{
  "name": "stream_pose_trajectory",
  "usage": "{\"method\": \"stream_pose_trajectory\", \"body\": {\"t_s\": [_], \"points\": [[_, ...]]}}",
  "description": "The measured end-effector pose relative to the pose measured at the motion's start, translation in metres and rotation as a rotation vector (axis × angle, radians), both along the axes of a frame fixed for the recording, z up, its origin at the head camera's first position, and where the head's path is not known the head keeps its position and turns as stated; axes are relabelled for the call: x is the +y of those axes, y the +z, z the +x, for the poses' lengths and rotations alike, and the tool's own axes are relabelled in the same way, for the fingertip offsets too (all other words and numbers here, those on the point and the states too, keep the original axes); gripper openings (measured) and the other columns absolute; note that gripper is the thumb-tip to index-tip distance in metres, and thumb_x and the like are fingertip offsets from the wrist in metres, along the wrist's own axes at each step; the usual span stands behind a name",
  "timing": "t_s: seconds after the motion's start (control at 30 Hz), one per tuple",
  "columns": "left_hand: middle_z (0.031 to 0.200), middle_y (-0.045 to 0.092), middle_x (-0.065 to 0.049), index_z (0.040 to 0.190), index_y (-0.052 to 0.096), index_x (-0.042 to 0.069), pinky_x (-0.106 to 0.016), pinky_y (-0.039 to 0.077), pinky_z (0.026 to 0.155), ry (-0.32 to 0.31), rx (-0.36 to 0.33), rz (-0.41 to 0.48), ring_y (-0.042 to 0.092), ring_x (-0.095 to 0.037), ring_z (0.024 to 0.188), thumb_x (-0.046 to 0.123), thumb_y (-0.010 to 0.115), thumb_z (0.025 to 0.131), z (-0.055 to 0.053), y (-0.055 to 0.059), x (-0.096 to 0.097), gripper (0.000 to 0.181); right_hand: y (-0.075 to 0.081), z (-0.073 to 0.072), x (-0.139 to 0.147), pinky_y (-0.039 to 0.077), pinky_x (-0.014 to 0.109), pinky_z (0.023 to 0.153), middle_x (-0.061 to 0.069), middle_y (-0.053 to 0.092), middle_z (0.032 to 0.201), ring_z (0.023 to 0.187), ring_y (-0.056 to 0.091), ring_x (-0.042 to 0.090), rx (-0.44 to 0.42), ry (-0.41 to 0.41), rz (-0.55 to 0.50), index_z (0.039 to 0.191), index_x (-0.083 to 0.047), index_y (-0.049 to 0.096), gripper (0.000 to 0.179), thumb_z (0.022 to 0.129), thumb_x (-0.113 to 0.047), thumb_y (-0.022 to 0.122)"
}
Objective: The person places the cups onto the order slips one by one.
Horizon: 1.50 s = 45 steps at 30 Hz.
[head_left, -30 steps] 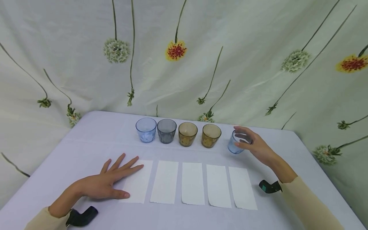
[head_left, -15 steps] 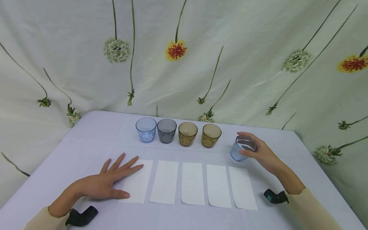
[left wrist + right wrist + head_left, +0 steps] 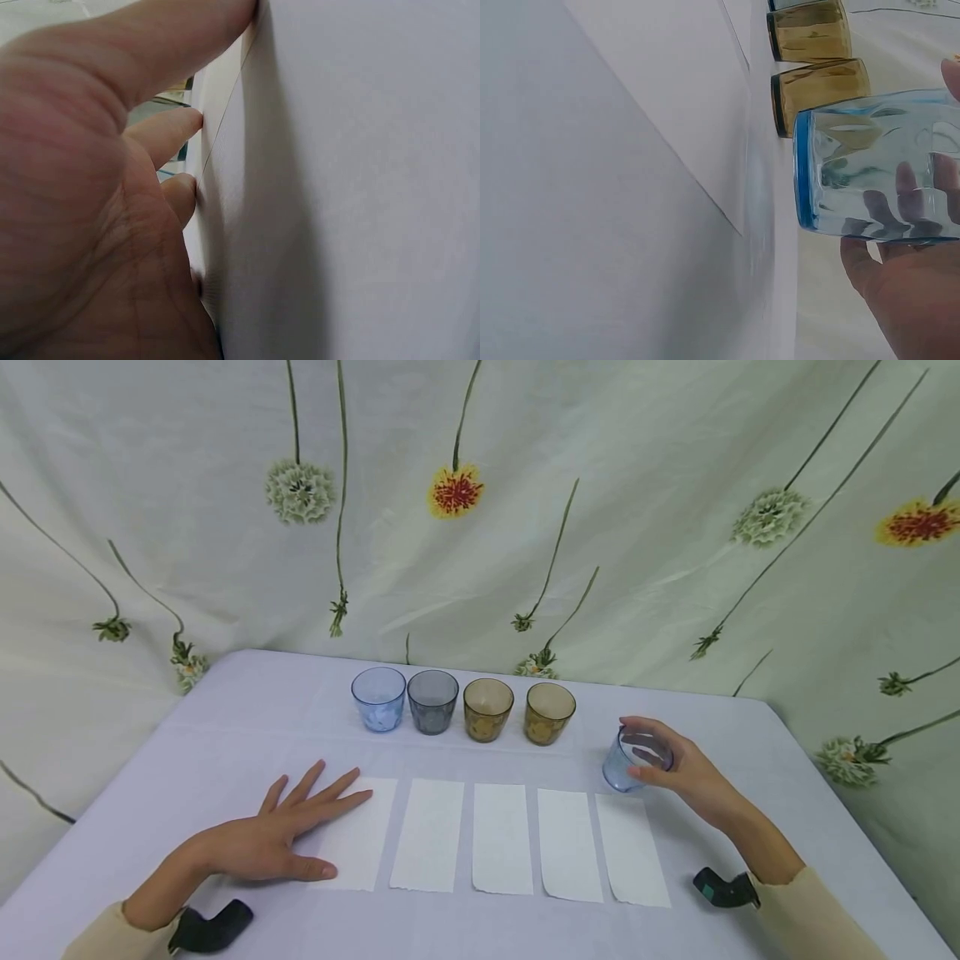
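In the head view, my right hand (image 3: 701,777) grips a clear blue glass tumbler (image 3: 621,767) around its sides near the rim, behind the rightmost white paper slip (image 3: 633,852). The right wrist view shows the tumbler's thick blue base (image 3: 804,171) with a small gap between it and the tabletop. My left hand (image 3: 262,843) rests with fingers spread on the table, its fingertips over the leftmost paper slip (image 3: 363,847). The left wrist view shows its thumb (image 3: 180,37) and fingertips against the surface.
Along the back stand a blue tumbler (image 3: 378,700), a grey tumbler (image 3: 432,703) and two amber tumblers, one left (image 3: 488,712) and one right (image 3: 549,715). Several paper slips lie in a row on the white tablecloth (image 3: 450,931). A flowered curtain (image 3: 637,510) hangs behind.
My right hand has drawn the blue tumbler toward me and slightly right, away from the back row and nearer the rightmost slip. The left hand has kept its place.
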<state>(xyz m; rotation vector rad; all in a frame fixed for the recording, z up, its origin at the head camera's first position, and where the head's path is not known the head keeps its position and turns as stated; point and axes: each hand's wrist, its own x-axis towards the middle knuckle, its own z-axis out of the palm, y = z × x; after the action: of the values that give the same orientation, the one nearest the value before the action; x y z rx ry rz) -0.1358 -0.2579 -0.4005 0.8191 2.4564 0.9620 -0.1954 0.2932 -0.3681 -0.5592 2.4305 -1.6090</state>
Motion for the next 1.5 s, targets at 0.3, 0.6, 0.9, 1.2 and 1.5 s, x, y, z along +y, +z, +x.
{"method": "stream_pose_trajectory", "body": {"t_s": [0.3,0.6,0.9,1.2,1.5], "points": [[0.17,0.005,-0.009,0.157,0.032,0.032,-0.069,-0.029,0.105,-0.007,0.009,-0.004,-0.025,-0.051,0.147,0.045,0.072,0.088,-0.001,-0.002,0.0,0.08,-0.001,0.01,0.005,0.042,0.014,0.105,0.002,0.046,0.148,0.134,0.049,0.009,0.038,0.013,-0.011,0.15,-0.011,0.042,0.063,0.093,-0.007,0.069],[0.17,0.003,-0.011,0.157,0.032,0.033,-0.068,-0.031,0.104,0.004,-0.016,-0.009,-0.027,-0.05,0.146,0.045,0.072,0.088,-0.002,-0.001,0.0,0.081,-0.001,0.017,0.008,0.044,0.018,0.105,0.008,0.043,0.153,0.138,0.047,0.019,0.015,0.031,-0.005,0.15,-0.006,0.04,0.065,0.093,-0.006,0.07],[0.17,0.003,-0.011,0.157,0.031,0.033,-0.069,-0.03,0.105,-0.004,-0.007,-0.01,-0.026,-0.051,0.146,0.045,0.072,0.088,-0.002,-0.001,0.0,0.081,-0.004,0.018,0.009,0.044,0.018,0.105,0.03,0.041,0.149,0.129,0.053,0.002,0.023,0.1,-0.018,0.147,0.0,0.041,0.063,0.091,0.0,0.069],[0.169,0.004,-0.013,0.157,0.032,0.032,-0.069,-0.03,0.104,-0.008,-0.012,-0.004,-0.026,-0.052,0.146,0.045,0.072,0.088,-0.002,-0.001,0.0,0.081,-0.001,0.025,0.01,0.048,0.024,0.104,0.027,0.044,0.145,0.129,0.056,0.014,0.009,0.162,-0.016,0.143,0.005,0.042,0.057,0.092,0.001,0.067],[0.169,0.003,-0.013,0.157,0.032,0.032,-0.069,-0.03,0.104,-0.004,-0.013,-0.01,-0.026,-0.052,0.146,0.045,0.072,0.088,-0.002,-0.001,0.0,0.081,-0.003,0.026,0.01,0.045,0.021,0.106,0.033,0.044,0.138,0.126,0.055,0.013,0.014,0.274,-0.017,0.139,0.008,0.044,0.059,0.087,0.004,0.072]]}}
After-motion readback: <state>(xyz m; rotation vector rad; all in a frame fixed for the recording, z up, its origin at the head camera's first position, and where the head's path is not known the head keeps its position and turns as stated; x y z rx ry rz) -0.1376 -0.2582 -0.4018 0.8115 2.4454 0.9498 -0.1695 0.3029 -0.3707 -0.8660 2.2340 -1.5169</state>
